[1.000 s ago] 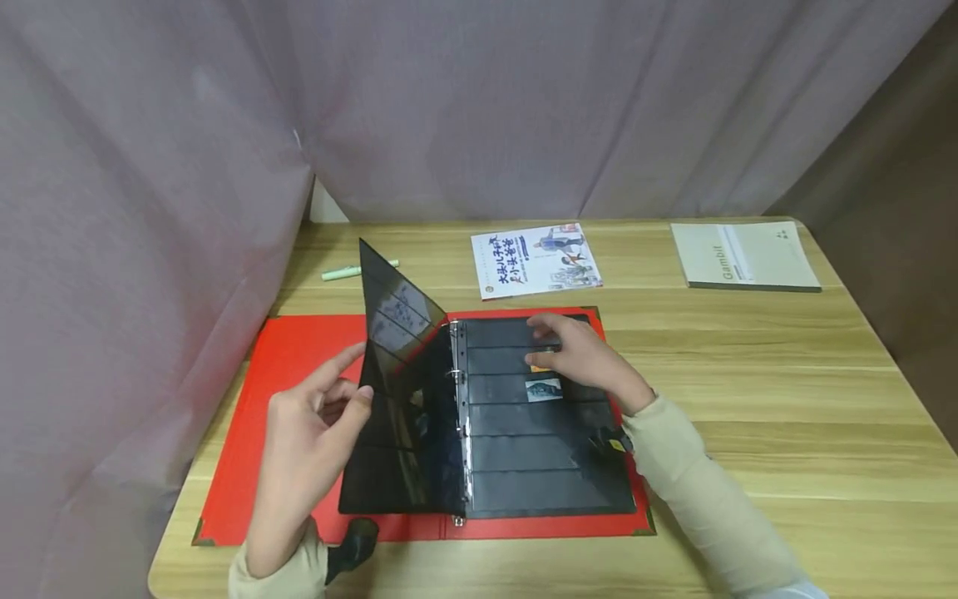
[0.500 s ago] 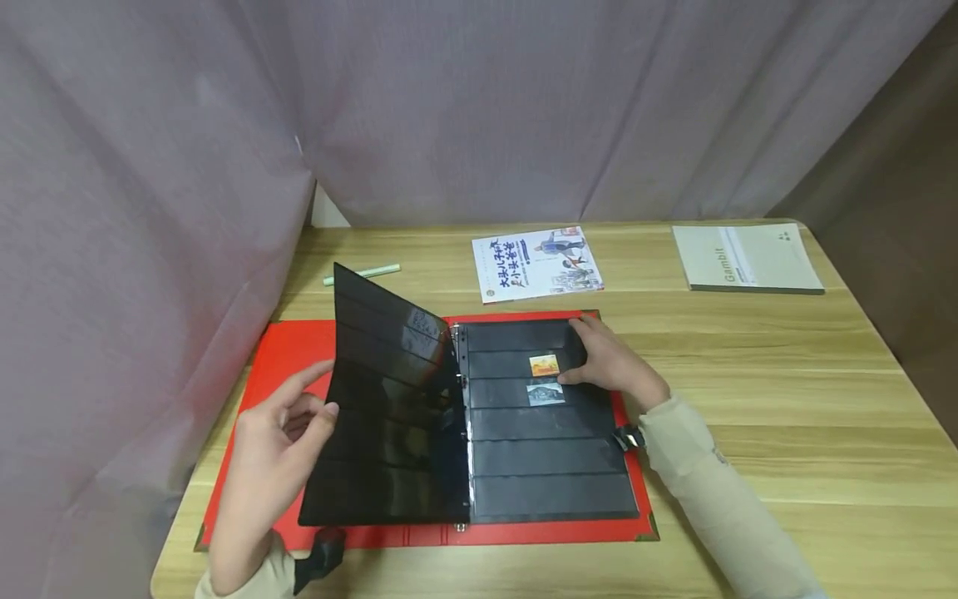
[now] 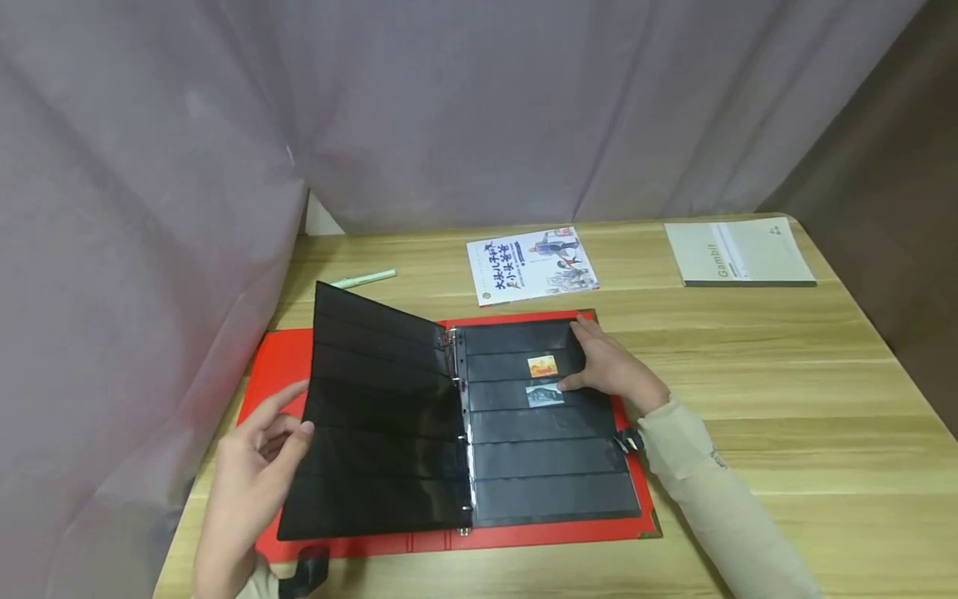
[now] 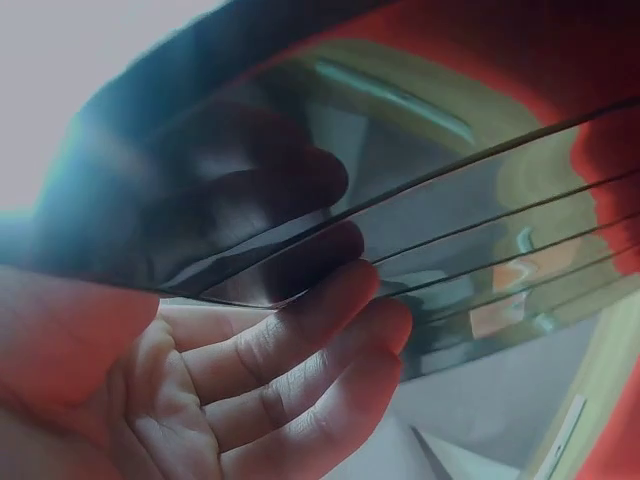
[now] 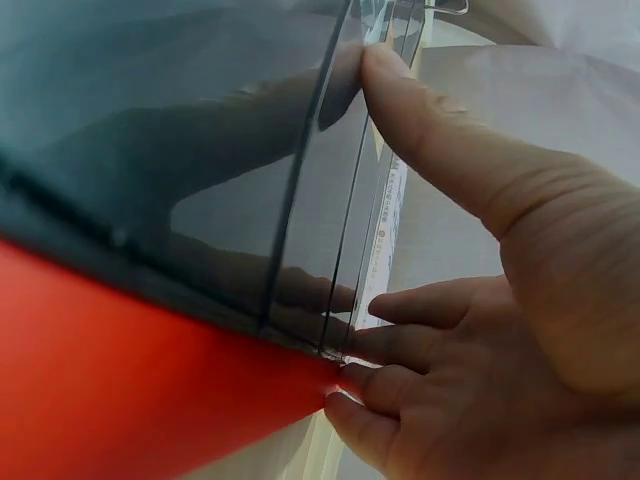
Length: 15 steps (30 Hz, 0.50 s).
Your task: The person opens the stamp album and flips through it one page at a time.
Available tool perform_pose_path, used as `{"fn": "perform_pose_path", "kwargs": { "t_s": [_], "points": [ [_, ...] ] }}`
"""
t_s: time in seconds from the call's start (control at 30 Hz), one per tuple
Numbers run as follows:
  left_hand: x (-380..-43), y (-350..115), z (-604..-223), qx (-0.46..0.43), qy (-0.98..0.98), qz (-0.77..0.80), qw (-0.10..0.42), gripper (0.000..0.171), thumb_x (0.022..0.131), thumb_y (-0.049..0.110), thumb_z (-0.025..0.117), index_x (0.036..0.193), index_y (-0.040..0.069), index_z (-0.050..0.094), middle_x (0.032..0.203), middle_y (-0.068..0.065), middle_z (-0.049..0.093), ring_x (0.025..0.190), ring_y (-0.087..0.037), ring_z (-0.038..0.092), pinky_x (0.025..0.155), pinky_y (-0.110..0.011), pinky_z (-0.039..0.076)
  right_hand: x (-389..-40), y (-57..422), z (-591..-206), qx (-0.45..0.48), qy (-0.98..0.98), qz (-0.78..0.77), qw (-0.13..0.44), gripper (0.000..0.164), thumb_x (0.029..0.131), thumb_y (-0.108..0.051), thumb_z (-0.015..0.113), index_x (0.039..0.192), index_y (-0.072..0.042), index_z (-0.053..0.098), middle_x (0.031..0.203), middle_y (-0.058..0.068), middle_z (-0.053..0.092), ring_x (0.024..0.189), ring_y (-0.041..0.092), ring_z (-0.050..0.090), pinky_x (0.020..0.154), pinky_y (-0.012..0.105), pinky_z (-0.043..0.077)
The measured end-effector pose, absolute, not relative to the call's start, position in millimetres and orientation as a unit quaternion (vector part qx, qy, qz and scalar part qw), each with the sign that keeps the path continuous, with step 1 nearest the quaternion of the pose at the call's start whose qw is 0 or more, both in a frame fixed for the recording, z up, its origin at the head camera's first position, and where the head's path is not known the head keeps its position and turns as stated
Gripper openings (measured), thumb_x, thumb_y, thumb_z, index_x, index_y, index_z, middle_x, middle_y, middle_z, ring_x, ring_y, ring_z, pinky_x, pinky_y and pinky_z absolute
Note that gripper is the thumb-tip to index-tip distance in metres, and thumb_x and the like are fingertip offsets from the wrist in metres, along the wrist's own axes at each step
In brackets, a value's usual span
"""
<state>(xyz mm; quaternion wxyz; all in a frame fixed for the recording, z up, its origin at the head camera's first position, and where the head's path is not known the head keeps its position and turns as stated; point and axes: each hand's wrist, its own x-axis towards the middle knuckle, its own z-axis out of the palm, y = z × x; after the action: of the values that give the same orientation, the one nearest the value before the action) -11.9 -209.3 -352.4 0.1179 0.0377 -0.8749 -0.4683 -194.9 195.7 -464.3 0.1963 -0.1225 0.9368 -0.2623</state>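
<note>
A red ring binder (image 3: 280,358), a stamp album, lies spread on the table. My left hand (image 3: 243,482) pinches the outer edge of a raised black stocksheet page (image 3: 382,424), which leans left from the metal rings. In the left wrist view, fingers (image 4: 330,400) show beneath that see-through page. Flat on the right lies another black page (image 3: 554,457) with strip pockets, holding an orange-yellow stamp (image 3: 542,366) and a grey-blue stamp (image 3: 544,395). My right hand (image 3: 617,372) rests on its upper right part, the thumb beside the grey-blue stamp, other fingertips along the page edge.
Behind the binder lie a light green pen (image 3: 367,279), an illustrated white booklet (image 3: 533,264) and, farther right, a pale book marked Gambit (image 3: 739,252). A grey curtain (image 3: 464,108) hangs along the back and left of the wooden table (image 3: 786,399).
My left hand has swung the page left and lower. My right hand has moved slightly right off the orange-yellow stamp, uncovering it, and has stayed at the page edge for the last half second.
</note>
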Motion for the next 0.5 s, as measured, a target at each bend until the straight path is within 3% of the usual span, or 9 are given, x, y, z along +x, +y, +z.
{"fn": "perform_pose_path", "kwargs": {
  "t_s": [0.23, 0.5],
  "points": [
    [-9.9, -218.0, -362.7, 0.06, -0.878, -0.453, 0.14, 0.041, 0.093, -0.006, 0.065, 0.133, 0.003, 0.064, 0.075, 0.001, 0.066, 0.067, -0.007, 0.059, 0.064, -0.013, 0.046, -197.3, 197.2, -463.0, -0.127, 0.945, -0.242, 0.183, 0.114, 0.071, -0.031, 0.094, 0.153, 0.011, 0.028, 0.162, 0.028, 0.021, 0.149, 0.045, 0.02, 0.116, 0.057, 0.025],
    [-12.2, -228.7, -372.2, 0.081, -0.879, -0.452, 0.13, 0.039, 0.093, -0.006, 0.064, 0.132, 0.002, 0.065, 0.08, -0.004, 0.069, 0.068, -0.008, 0.058, 0.062, -0.015, 0.045, -197.8, 197.4, -457.3, -0.126, 0.949, -0.221, 0.184, 0.112, 0.07, -0.033, 0.094, 0.152, 0.01, 0.032, 0.161, 0.028, 0.026, 0.148, 0.046, 0.022, 0.115, 0.058, 0.027]
  ]
}}
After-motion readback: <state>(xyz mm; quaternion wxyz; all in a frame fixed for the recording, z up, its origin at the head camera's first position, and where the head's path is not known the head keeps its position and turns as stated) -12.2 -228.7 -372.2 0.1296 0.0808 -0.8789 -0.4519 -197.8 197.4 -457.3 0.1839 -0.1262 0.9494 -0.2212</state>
